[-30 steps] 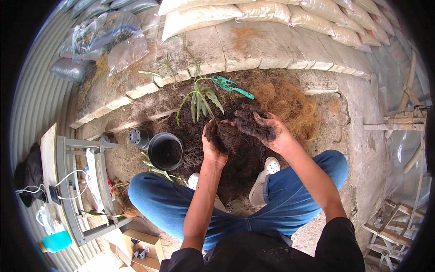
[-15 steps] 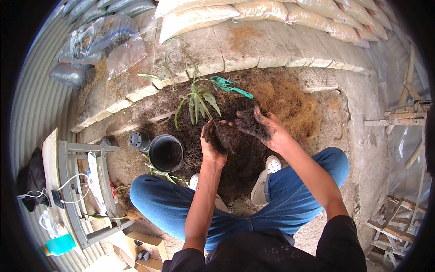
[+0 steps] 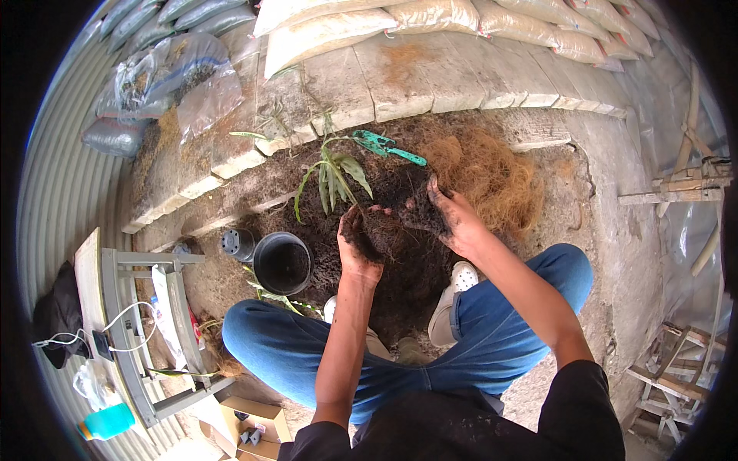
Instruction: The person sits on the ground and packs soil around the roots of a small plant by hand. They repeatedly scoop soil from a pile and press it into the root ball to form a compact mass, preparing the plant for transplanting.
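Observation:
My left hand (image 3: 361,246) is cupped round the dark root ball (image 3: 384,230) of a leafy green plant (image 3: 332,175). The plant leans up and to the left from that hand, its long leaves drooping. Just right of the roots is my right hand (image 3: 446,219), its palm and fingers coated in dark soil. Its thumb points up and its fingers reach toward the root ball, apart from one another; whether they touch the roots I cannot tell. Loose dark soil (image 3: 411,296) lies in a heap below both hands, between my feet.
A green hand trowel (image 3: 390,147) lies beyond the hands, beside brown coir fibre (image 3: 488,180). To the left stand a round black pot (image 3: 310,265) and a smaller pot (image 3: 238,244). Stacked sacks (image 3: 330,40) line the back; a grey bench (image 3: 115,307) is at left.
My right hand has turned, from palm up with soil on it to thumb up with the fingers toward the roots. My left hand keeps its hold on the plant.

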Tool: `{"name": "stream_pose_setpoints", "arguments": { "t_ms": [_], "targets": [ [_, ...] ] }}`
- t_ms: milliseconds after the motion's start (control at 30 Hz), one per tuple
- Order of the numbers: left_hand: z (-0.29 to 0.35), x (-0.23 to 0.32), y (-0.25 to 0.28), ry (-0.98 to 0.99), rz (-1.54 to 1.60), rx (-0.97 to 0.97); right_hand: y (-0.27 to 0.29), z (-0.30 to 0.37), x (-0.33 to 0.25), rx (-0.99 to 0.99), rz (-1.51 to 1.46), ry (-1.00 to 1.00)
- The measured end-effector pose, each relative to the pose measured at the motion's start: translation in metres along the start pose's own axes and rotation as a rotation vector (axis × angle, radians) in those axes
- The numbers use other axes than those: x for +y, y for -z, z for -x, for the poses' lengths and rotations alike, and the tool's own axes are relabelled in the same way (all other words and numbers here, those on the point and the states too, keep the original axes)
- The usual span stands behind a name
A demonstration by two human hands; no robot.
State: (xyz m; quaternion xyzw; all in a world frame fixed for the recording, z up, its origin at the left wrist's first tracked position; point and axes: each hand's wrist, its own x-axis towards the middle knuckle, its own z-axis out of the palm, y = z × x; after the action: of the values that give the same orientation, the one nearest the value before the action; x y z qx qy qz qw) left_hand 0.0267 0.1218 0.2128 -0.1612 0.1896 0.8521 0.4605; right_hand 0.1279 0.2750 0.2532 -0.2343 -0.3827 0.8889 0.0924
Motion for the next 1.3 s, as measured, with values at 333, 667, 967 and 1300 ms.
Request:
{"name": "stream_pose_setpoints", "arguments": {
  "t_ms": [333,667,967,1300],
  "targets": [
    [-0.002,0.0,0.002,-0.029,-0.005,0.027,-0.003,0.001,-0.002,0.066,-0.027,-0.036],
    [0.005,-0.001,-0.008,-0.014,0.022,0.024,-0.001,-0.001,0.002,0.078,-0.009,-0.02],
    [0.004,-0.002,-0.006,0.009,0.007,0.033,-0.001,-0.004,0.002,0.09,-0.084,-0.013],
    [0.005,-0.013,-0.006,0.0,0.018,-0.144,-0.006,0.001,0.006,-0.14,-0.558,0.012]
  ]
}}
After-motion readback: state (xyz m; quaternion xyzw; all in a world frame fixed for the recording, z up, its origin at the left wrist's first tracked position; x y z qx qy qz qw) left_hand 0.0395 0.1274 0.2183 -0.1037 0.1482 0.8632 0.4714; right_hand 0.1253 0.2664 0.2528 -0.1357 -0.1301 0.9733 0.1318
